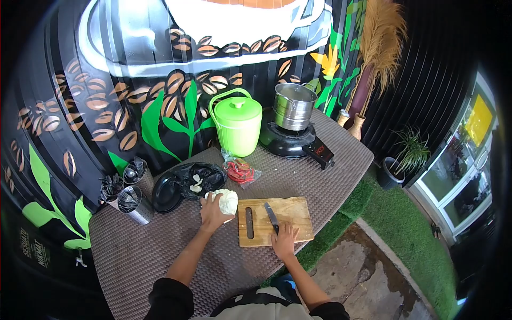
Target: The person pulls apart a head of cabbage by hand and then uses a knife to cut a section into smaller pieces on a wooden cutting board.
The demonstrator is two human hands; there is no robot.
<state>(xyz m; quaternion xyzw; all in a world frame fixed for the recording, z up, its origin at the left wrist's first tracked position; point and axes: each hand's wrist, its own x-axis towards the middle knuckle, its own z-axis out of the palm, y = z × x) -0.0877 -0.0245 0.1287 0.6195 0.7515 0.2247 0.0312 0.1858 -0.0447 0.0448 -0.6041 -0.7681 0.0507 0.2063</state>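
My left hand (212,213) is wrapped round a pale cabbage (229,202), holding it just left of the wooden cutting board (296,210). A kitchen knife (271,213) lies on the board, its blade pointing away from me and its black handle towards me. With fingers spread, my right hand (285,240) rests on the board's near part, beside the knife handle and perhaps touching it. Behind the cabbage, a black plastic bag (213,173) has pale leaf scraps (196,184) on it.
Metal cups of cutlery (140,209) and a black plate (166,194) stand left. Behind are a bag of red items (241,172), a lidded green bucket (239,128) and a steel pot (293,109) on a black portable stove (282,140). The woven-pattern table (176,234) has a curved edge.
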